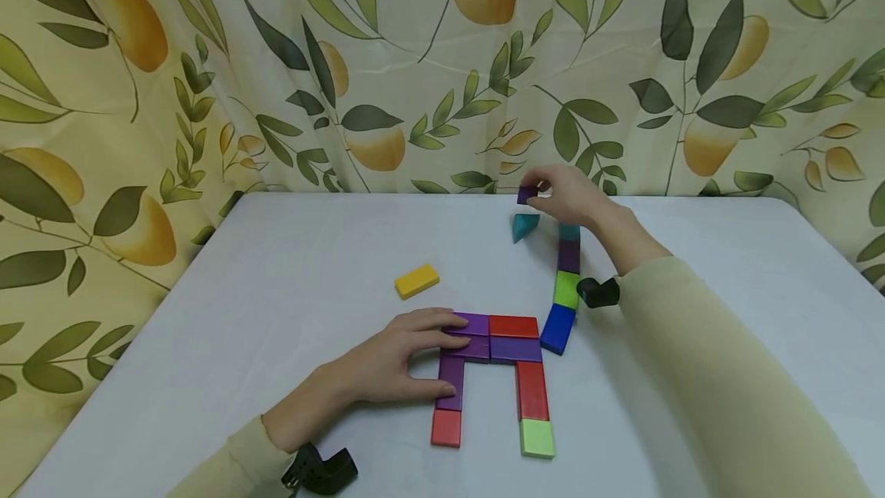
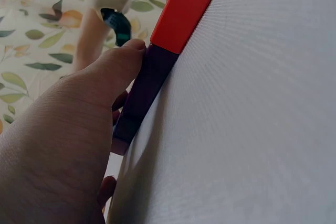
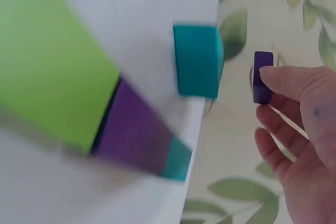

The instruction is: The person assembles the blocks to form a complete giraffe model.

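Observation:
Near the table's far edge my right hand [image 1: 568, 195] pinches a small purple block [image 3: 263, 77] between thumb and fingers. Just in front of it on the table is a teal triangular block [image 1: 525, 227]. Below the right wrist a line of blocks runs toward me: teal, purple, a lime green block [image 1: 567, 290] and a blue block [image 1: 558, 329]. My left hand [image 1: 404, 356] rests with extended fingers on the left purple blocks [image 1: 474, 324] of a flat figure. In the left wrist view, the thumb lies against a purple block [image 2: 147, 82] beside a red block [image 2: 181, 14].
A yellow block [image 1: 417, 281] lies apart, left of the figure. The figure's two legs end in a red block [image 1: 445, 429] and a light green block [image 1: 537, 438]. Behind the white table [image 1: 311, 252] hangs a leaf-and-fruit patterned curtain [image 1: 442, 60].

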`<state>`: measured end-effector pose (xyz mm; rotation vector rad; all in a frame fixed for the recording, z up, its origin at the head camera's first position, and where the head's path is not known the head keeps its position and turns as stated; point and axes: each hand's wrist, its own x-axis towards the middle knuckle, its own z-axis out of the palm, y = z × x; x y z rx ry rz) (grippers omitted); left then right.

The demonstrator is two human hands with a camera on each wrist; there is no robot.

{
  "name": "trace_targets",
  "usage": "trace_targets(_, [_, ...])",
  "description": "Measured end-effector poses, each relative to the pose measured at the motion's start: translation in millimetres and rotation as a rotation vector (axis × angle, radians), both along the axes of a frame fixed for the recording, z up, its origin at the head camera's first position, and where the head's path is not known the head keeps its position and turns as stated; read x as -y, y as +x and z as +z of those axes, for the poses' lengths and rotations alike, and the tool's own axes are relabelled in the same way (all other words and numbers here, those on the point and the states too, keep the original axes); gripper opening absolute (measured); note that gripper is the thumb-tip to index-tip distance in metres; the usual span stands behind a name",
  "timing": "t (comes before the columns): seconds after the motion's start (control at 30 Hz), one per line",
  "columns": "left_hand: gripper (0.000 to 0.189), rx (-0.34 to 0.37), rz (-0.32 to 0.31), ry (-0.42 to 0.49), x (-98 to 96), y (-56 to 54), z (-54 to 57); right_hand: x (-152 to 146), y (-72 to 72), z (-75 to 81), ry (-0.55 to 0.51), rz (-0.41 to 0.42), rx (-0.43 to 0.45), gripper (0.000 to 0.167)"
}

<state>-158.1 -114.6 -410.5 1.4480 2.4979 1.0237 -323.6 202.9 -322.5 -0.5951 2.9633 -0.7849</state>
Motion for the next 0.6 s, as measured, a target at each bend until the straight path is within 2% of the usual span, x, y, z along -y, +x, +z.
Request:
trace_targets(0.17, [0.054,0.011,0.005,-0.015,0.8,0.8,0.3,-24,-2.5,-3.0,0.002,-0.069,0.016,0.030])
trace_targets(0.4, [0.054,0.025,0.014,-0.027,0.9,1.8,1.3,-49,-6.3,-17.6,0.018,-0.104,0.045,0.031])
trace_targets(0.6, [0.053,0.015,0.006,-0.019,1.2,0.7,1.0,-58,-6.5,-30.3,0.004,-0.123,0.062,0.032])
